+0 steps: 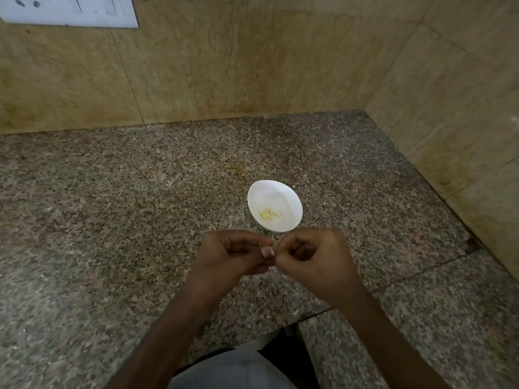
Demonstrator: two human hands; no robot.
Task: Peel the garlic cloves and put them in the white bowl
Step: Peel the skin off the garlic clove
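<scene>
The clove is hidden, pinched where your left hand and right hand meet, with both sets of fingers curled tight on it. Just beyond the fingers, the bowl holds a few peeled cloves. I judge this one mid-peel; no others show on the bench.

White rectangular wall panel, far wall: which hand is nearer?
Left. The left hand is below and right of the white rectangular wall panel; the right hand is farther right again.
</scene>
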